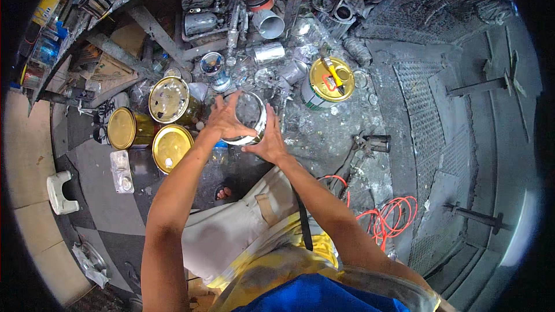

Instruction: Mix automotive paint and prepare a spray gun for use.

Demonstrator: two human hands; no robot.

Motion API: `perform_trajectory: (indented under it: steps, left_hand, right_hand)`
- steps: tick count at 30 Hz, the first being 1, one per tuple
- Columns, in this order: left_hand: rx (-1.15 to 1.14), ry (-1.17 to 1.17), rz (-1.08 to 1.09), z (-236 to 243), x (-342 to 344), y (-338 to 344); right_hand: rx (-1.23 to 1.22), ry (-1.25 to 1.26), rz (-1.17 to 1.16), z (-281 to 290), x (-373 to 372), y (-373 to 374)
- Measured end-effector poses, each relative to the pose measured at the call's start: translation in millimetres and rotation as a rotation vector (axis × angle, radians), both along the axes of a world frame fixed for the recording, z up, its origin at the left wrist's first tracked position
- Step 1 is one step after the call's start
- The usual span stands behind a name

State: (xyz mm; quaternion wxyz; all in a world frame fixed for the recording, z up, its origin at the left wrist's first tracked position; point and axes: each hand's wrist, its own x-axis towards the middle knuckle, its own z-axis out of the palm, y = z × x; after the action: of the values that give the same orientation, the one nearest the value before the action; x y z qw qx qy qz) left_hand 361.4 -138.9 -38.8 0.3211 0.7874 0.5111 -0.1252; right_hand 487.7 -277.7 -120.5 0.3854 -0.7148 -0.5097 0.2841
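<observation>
Though wide, container [250,111] between grips [223,120]

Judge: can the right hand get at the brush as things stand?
Probably yes, once the right hand lets go of the tin: the brush lies in the open on the gold lid, and nothing seems to block the way.

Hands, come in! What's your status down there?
Left hand and right hand gripping round container. Gold-lidded cans close by, left. Paintbrush atop another can, right.
</observation>
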Motion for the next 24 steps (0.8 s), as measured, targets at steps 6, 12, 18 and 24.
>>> perform_trajectory:
  steps: [6,12,18,24]
  left_hand:
    - [-0.100,-0.093,-0.043,16,5,8]
    - [-0.492,-0.519,0.028,25,1,22]
    - [-0.671,-0.622,0.146,31,-14,23]
    - [-0.061,-0.410,-0.060,41,-5,25]
  right_hand:
    - [0.108,0.149,-0.032,-24,11,-12]
    - [0.098,0.189,-0.061,-35,23,-40]
    - [0.080,0.250,-0.080,-33,21,-35]
    - [0.155,0.182,-0.069,-10,20,17]
